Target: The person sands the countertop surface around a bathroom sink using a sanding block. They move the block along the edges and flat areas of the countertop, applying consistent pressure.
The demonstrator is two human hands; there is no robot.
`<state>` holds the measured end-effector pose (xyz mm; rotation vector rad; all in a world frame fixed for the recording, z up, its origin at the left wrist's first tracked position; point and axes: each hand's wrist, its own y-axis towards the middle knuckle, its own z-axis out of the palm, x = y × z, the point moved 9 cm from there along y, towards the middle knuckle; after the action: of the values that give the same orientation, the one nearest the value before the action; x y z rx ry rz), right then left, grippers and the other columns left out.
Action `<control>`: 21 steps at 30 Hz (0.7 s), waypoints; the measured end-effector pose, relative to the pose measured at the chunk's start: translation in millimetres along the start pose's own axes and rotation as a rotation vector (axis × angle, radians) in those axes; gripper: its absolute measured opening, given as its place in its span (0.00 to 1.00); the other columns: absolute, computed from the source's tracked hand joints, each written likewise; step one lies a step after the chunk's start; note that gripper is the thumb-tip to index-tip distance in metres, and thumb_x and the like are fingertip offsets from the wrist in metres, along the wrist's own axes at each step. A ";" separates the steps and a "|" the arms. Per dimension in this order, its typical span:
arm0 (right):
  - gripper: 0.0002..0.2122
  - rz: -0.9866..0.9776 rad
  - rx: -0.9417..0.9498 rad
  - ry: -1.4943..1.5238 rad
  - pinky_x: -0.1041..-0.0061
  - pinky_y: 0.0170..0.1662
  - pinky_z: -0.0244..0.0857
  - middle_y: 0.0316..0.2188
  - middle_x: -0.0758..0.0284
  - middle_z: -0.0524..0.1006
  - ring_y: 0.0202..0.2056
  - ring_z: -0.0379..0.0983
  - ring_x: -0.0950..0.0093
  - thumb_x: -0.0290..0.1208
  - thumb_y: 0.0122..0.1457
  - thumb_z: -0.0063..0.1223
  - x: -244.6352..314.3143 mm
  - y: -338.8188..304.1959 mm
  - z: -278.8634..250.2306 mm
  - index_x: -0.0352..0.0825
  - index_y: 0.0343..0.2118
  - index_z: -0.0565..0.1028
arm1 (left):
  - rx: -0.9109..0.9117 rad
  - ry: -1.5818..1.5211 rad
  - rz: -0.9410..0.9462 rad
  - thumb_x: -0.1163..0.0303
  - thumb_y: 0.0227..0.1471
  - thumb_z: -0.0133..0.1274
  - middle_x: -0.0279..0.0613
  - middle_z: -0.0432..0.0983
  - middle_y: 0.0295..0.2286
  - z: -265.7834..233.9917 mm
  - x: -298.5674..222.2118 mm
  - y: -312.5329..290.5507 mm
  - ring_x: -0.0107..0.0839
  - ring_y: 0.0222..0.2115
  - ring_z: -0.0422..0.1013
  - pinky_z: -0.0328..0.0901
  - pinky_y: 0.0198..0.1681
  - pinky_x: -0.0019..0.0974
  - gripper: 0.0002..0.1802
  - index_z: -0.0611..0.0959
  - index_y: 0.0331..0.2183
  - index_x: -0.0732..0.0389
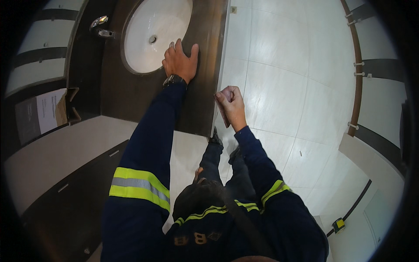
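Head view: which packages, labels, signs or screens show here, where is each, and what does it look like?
Cardboard box: far left, beside the dark vanity counter; brown, flaps open.
Paper sheet: against that box; white rectangle with dark print, too small to make out.
Small device: on the pale floor at lower right; yellow and black, blocky; whether it has a screen cannot be told.
No signs or screens are clearly in view.

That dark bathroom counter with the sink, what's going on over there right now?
A person in a dark blue work jacket with yellow reflective bands leans over the dark brown counter. Their left hand lies flat on the countertop, fingers over the rim of the oval white basin. Their right hand is curled around a small flat brownish piece pressed to the counter's front edge; what the piece is cannot be made out. A chrome tap sits behind the basin.
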<state>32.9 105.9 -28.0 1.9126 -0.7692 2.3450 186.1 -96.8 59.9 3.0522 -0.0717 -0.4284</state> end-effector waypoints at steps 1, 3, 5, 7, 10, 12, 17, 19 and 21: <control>0.22 -0.014 -0.028 -0.081 0.77 0.44 0.70 0.35 0.68 0.77 0.37 0.72 0.80 0.40 0.60 0.72 5.4 0.9 -0.2 0.31 0.46 0.73 | -0.003 0.003 -0.004 0.35 0.63 0.48 0.55 0.66 0.65 -2.9 0.3 -0.5 0.52 0.67 0.58 0.52 0.69 0.57 0.44 0.70 0.67 0.58; 0.25 -0.137 -0.078 -0.101 0.73 0.44 0.72 0.34 0.64 0.80 0.36 0.76 0.75 0.44 0.57 0.74 19.6 18.5 1.5 0.30 0.44 0.74 | -0.015 0.016 -0.005 0.35 0.63 0.48 0.55 0.67 0.65 -6.1 1.8 0.7 0.52 0.67 0.59 0.53 0.69 0.57 0.44 0.70 0.67 0.58; 0.26 -0.195 -0.098 -0.074 0.70 0.43 0.74 0.34 0.61 0.81 0.36 0.79 0.72 0.46 0.55 0.75 36.5 45.6 7.6 0.29 0.44 0.74 | -0.021 0.024 -0.008 0.35 0.63 0.48 0.55 0.67 0.64 -5.1 5.6 -1.1 0.52 0.67 0.59 0.53 0.68 0.57 0.44 0.71 0.67 0.58; 0.27 -0.241 -0.107 -0.034 0.68 0.44 0.74 0.36 0.57 0.83 0.38 0.80 0.69 0.47 0.54 0.75 65.8 92.1 11.9 0.29 0.44 0.75 | -0.029 0.024 0.003 0.35 0.63 0.49 0.55 0.67 0.64 -4.5 6.2 -0.7 0.53 0.67 0.60 0.54 0.68 0.58 0.44 0.71 0.67 0.58; 0.31 -0.359 -0.237 -0.213 0.64 0.47 0.75 0.38 0.52 0.84 0.41 0.82 0.61 0.52 0.52 0.75 107.0 159.2 -5.7 0.28 0.45 0.76 | -0.021 0.003 0.032 0.35 0.63 0.49 0.56 0.67 0.64 0.3 -6.1 1.7 0.53 0.67 0.60 0.54 0.68 0.58 0.44 0.71 0.66 0.58; 0.34 -0.310 -0.200 -0.261 0.64 0.48 0.74 0.41 0.50 0.83 0.43 0.82 0.58 0.55 0.51 0.74 112.8 164.2 -3.2 0.27 0.47 0.75 | -0.026 -0.001 0.029 0.35 0.63 0.49 0.56 0.67 0.64 -0.7 -1.1 -0.6 0.53 0.66 0.60 0.54 0.68 0.58 0.44 0.71 0.66 0.58; 0.27 -0.231 -0.083 -0.234 0.69 0.47 0.73 0.38 0.59 0.81 0.40 0.77 0.73 0.44 0.55 0.75 53.8 61.5 11.5 0.28 0.46 0.74 | -0.061 -0.010 0.037 0.34 0.63 0.49 0.56 0.67 0.64 -5.1 6.6 -4.1 0.54 0.66 0.61 0.55 0.68 0.58 0.44 0.71 0.66 0.58; 0.32 -0.266 -0.131 -0.249 0.64 0.49 0.74 0.39 0.52 0.82 0.42 0.81 0.61 0.52 0.51 0.75 40.0 50.3 4.7 0.30 0.47 0.74 | -0.078 -0.014 0.050 0.34 0.62 0.49 0.57 0.67 0.64 -3.9 2.1 -1.6 0.54 0.66 0.61 0.55 0.68 0.58 0.44 0.72 0.66 0.58; 0.32 -0.322 -0.174 -0.309 0.64 0.48 0.74 0.39 0.52 0.82 0.41 0.81 0.61 0.52 0.51 0.75 73.9 76.1 5.1 0.29 0.46 0.74 | -0.069 0.001 0.039 0.34 0.62 0.49 0.57 0.68 0.64 -4.5 4.3 -1.2 0.54 0.66 0.61 0.55 0.67 0.58 0.44 0.72 0.66 0.58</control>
<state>-4.9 15.9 13.8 2.1573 -0.5990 1.7677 191.6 -95.5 63.0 2.9781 -0.1132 -0.4179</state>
